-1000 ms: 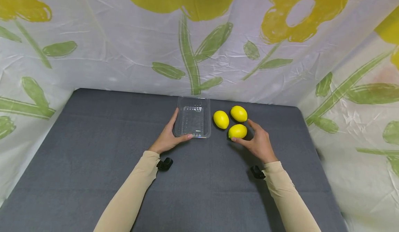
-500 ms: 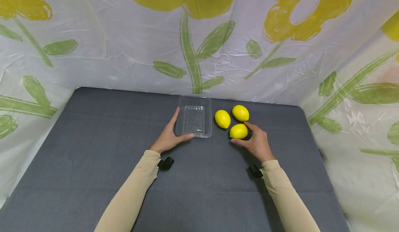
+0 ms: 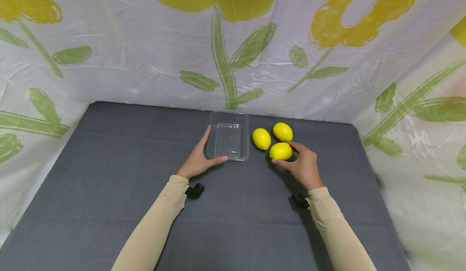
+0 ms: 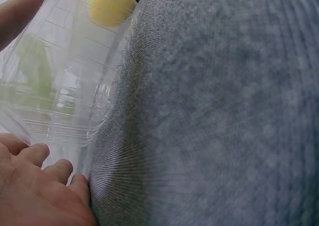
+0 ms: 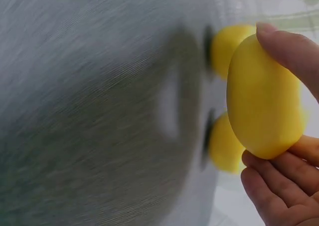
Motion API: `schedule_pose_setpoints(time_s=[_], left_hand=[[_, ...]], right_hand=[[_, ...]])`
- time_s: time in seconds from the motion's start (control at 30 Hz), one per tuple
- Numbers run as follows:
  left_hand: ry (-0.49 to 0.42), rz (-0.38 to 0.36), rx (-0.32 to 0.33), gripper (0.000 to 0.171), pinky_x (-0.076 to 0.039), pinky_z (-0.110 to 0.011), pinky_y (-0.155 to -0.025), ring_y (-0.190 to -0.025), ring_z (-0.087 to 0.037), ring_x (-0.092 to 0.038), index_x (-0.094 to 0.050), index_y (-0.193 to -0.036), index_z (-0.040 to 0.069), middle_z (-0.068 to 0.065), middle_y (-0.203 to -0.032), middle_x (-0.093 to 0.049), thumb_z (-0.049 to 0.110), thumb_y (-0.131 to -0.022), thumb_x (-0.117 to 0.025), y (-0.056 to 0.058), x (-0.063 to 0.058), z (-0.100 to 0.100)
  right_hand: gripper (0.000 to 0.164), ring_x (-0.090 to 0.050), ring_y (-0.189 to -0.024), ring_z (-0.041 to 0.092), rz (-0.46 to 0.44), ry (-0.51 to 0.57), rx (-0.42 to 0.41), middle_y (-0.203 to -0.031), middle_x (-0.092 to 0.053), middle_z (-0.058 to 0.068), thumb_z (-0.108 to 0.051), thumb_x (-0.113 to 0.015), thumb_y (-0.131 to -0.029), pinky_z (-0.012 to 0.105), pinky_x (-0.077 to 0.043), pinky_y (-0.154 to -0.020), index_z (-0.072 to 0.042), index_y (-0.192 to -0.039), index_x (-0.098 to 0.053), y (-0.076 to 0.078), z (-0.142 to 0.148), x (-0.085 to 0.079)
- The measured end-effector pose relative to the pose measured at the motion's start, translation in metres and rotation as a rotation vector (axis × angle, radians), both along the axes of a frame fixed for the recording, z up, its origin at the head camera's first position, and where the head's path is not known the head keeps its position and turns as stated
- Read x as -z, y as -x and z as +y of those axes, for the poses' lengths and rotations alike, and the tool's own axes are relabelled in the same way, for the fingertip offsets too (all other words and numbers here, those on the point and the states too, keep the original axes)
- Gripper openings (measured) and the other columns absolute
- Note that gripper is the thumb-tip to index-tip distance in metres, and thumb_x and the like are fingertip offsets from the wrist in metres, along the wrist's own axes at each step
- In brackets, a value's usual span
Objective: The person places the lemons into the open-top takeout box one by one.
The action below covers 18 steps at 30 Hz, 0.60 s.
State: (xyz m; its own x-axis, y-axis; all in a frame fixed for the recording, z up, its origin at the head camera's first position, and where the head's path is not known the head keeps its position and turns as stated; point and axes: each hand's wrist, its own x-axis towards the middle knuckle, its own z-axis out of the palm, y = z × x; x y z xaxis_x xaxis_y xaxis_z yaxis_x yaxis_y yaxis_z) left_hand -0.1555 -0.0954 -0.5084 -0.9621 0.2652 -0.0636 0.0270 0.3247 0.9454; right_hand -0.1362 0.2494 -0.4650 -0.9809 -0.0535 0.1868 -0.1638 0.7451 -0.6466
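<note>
My right hand (image 3: 303,166) pinches a yellow lemon (image 3: 281,151) between thumb and fingers. In the right wrist view this lemon (image 5: 264,96) is raised off the cloth, its shadow lying apart from it. My left hand (image 3: 198,157) holds a clear plastic container (image 3: 228,135) at its near left corner, thumb along the near rim and fingers along the left side. Up close in the left wrist view, the fingers (image 4: 37,156) curl against the container wall (image 4: 60,86). Two more lemons lie beyond the gripped one, one nearer the container (image 3: 261,139) and one farther back (image 3: 282,132).
Dark grey cloth (image 3: 233,222) covers the table. A white curtain with yellow flowers (image 3: 153,73) hangs along the table's back edge and both sides. A small black camera (image 3: 195,191) sits on the left wrist, another (image 3: 300,200) on the right.
My right hand has closed on the nearest lemon and lifted it a little. My left hand keeps its hold on the container. The whole head view has shifted slightly.
</note>
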Motion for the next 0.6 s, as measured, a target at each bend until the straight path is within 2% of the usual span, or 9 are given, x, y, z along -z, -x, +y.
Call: schedule_pose_setpoints(time_s=[0.13,0.3,0.43,0.6], left_hand=[[0.0,-0.005,-0.001,0.12,-0.014,-0.058,-0.121,-0.155,-0.023,-0.004,0.002,-0.164,0.036,0.007,-0.169,0.001,0.044,-0.082,-0.085,0.0,0.0,0.0],[0.0,-0.001,0.001,0.119,-0.014,-0.058,-0.121,-0.155,-0.024,-0.003,0.002,-0.164,0.036,0.006,-0.169,0.001,0.044,-0.082,-0.084,0.0,-0.001,-0.001],[0.005,0.002,0.002,0.12,-0.014,-0.058,-0.121,-0.155,-0.024,-0.003,0.003,-0.164,0.035,0.006,-0.169,0.001,0.045,-0.082,-0.085,0.001,0.0,-0.001],[0.011,0.001,-0.002,0.121,-0.014,-0.059,-0.121,-0.155,-0.026,-0.004,0.002,-0.164,0.035,0.007,-0.169,0.001,0.047,-0.081,-0.085,0.001,0.001,0.0]], right_hand=[[0.08,-0.062,-0.117,0.039,0.053,0.022,-0.019,-0.127,-0.066,0.022,-0.029,-0.098,-0.066,0.054,-0.049,-0.1,0.003,-0.131,-0.065,0.002,-0.009,-0.013],[0.08,-0.065,-0.113,0.035,0.074,0.047,-0.046,-0.125,-0.068,0.019,-0.03,-0.098,-0.065,0.053,-0.051,-0.096,0.0,-0.131,-0.066,0.012,-0.028,-0.028],[0.078,-0.067,-0.113,0.031,0.085,0.109,-0.093,-0.125,-0.068,0.018,-0.027,-0.099,-0.065,0.049,-0.054,-0.095,0.001,-0.131,-0.066,0.023,-0.046,-0.035],[0.076,-0.066,-0.115,0.03,0.079,0.145,-0.162,-0.123,-0.069,0.016,-0.026,-0.098,-0.067,0.046,-0.053,-0.098,0.0,-0.131,-0.066,0.038,-0.066,-0.04]])
